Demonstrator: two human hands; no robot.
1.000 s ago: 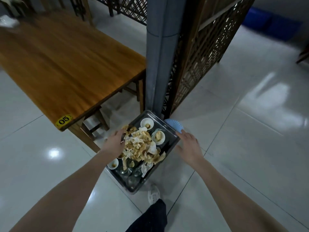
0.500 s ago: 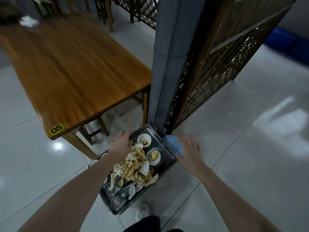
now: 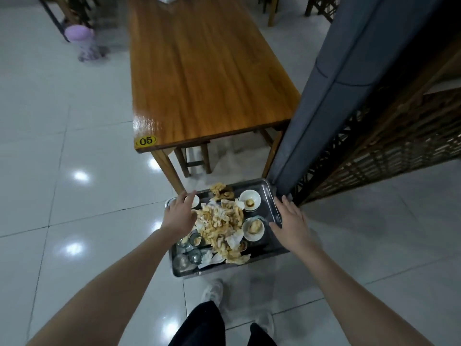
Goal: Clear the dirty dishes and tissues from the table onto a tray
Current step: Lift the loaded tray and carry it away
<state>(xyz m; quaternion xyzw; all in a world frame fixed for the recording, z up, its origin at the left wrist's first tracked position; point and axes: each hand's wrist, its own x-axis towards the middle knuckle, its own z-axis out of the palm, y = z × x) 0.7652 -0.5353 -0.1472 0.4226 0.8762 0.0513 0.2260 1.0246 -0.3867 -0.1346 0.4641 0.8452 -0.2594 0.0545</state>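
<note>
tray [image 3: 254,183], steel and loaded, sits low in front of me just beyond my shoe [image 3: 213,290], off the tabletop [image 3: 212,83] and near its 05 corner; i cannot tell what supports it. left grip [image 3: 178,216] lies over the left rim, right grip [image 3: 290,221] along the right rim, both wide with fingers straight and clamped round nothing i can see. as i judge it, that is the main risk: flat fingers on a slick rim could slip and let 1 side drop. the heap of tissues and scraps [image 3: 219,226] rises above the rim, so any tilt could spill it onto the floor. the glasses [image 3: 189,255] crowd the near left corner and the 2 bowls [image 3: 253,228] sit loose, so a jolt could tip them. the far right corner is just beside the pillar [image 3: 324,108], and a swing that way could knock it.
</note>
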